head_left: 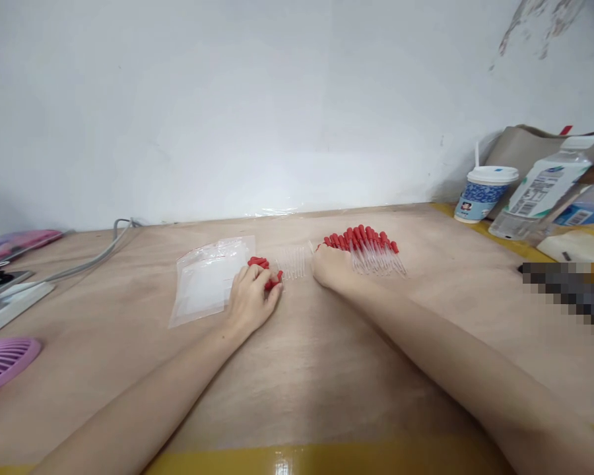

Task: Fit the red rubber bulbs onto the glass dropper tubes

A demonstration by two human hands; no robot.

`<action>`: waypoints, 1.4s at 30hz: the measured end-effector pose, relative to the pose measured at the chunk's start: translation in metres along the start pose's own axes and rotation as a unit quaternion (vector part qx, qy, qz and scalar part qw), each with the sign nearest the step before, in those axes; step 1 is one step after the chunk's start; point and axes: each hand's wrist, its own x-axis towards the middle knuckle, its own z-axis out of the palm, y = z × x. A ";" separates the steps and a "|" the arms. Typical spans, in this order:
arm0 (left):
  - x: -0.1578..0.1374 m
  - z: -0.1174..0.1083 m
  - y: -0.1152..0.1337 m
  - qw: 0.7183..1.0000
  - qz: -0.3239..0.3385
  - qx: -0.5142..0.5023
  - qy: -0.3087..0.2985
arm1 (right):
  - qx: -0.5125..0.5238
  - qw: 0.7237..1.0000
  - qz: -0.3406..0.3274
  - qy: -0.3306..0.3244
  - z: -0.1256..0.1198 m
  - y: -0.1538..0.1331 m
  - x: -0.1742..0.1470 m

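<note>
My left hand [253, 295] is at a small heap of red rubber dropper bulbs [258, 262], its thumb and fingers closed on a red rubber bulb [280, 276]. Just right of it, several thin clear dropper tubes [292, 262] lie side by side on the table. My right hand [331, 266] is closed at the left end of a row of droppers with red bulbs [363, 239]. A bit of red shows by its fingertips, but whatever it grips is mostly hidden. Partly behind my left hand lies a clear plastic bag [198, 287] with white contents.
A wood-patterned table [287, 382] meets a white wall. At right stand a lidded paper cup [482, 194], a plastic bottle [544, 191] and a grey-beige bag [515, 148]. At left are a grey cable [99, 254], a pink fan grille [7, 361] and a phone-like item [4, 282].
</note>
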 end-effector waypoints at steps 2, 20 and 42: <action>0.001 0.001 -0.005 1.000 -0.007 0.027 0.001 | -0.015 0.997 -0.013 0.069 0.002 0.015 -0.019; 0.001 -0.005 0.007 0.998 -0.017 -0.021 0.050 | 0.205 0.918 -0.249 0.229 0.030 0.087 -0.075; 0.015 -0.002 -0.001 0.999 0.001 0.044 -0.005 | 0.209 0.921 -0.263 0.199 0.031 0.087 -0.077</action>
